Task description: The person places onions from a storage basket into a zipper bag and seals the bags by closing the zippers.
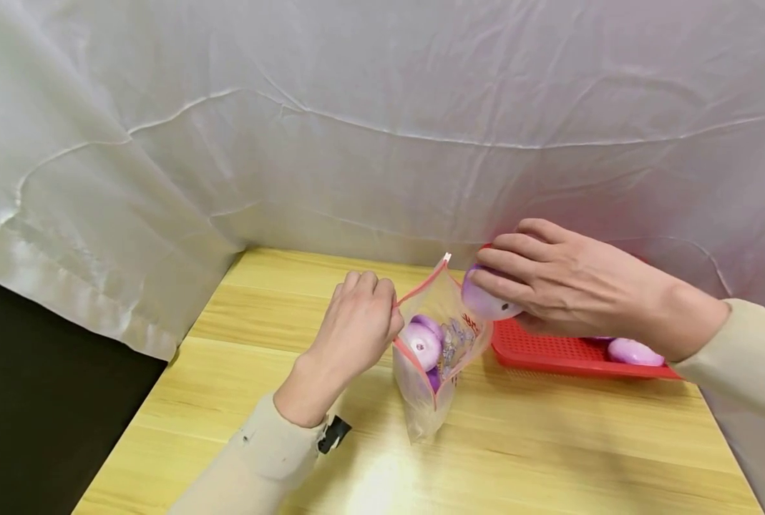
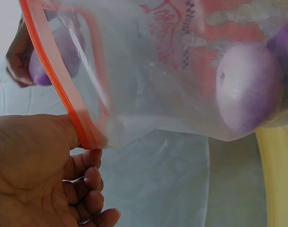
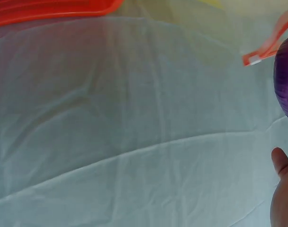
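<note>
My left hand (image 1: pixel 356 325) pinches the red zip edge of a clear plastic zip bag (image 1: pixel 423 422), thumb inside the rim in the left wrist view. The bag stands with its mouth spread wide. Inside it lie purple-and-white onions (image 1: pixel 423 345), one showing pale and round through the plastic (image 2: pixel 248 87). My right hand (image 1: pixel 575 282) holds another purple onion (image 1: pixel 483 299) from above, fingers curled over it, right at the bag's far right rim. At the edge of the right wrist view this onion (image 3: pixel 286 80) shows dark purple, near the white zip slider (image 3: pixel 254 59).
To the right, a red perforated plastic tray (image 1: pixel 549 354) holds more onions (image 1: pixel 636 352), partly hidden under my right forearm. A wood-grain table (image 1: pixel 247 415) bears everything. Pale cloth (image 1: pixel 356 179) hangs behind it, and a dark area (image 1: pixel 34 400) lies beyond its left edge.
</note>
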Tool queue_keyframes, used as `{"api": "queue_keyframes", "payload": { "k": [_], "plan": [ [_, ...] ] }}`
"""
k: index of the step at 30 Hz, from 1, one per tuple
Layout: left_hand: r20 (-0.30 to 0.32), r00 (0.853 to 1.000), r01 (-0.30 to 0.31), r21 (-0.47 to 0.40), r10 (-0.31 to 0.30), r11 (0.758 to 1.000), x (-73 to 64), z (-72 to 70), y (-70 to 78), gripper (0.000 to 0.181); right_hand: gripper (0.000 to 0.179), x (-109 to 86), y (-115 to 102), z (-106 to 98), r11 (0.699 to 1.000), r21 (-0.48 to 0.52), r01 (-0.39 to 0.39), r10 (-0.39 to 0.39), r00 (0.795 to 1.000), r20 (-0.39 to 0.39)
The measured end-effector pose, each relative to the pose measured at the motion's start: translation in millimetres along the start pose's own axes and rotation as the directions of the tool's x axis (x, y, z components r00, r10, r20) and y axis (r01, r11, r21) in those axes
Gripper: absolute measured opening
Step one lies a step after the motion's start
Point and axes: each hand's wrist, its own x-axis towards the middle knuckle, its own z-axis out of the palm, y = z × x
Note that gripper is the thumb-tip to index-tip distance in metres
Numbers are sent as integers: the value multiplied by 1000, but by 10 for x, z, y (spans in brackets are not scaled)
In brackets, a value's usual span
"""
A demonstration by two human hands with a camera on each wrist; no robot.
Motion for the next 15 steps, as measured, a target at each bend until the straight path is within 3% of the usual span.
{"api": "queue_keyframes", "payload": {
  "k": [6,15],
  "plan": [
    [10,1000,5,-5,-5,1000,9,-12,8,12,78,228,-95,84,999,36,3,-2,1000,-6],
    [2,1000,0,-10,0,1000,14,-17,36,11,72,448,-236,217,993,120,-12,15,999,-31]
  ]
}}
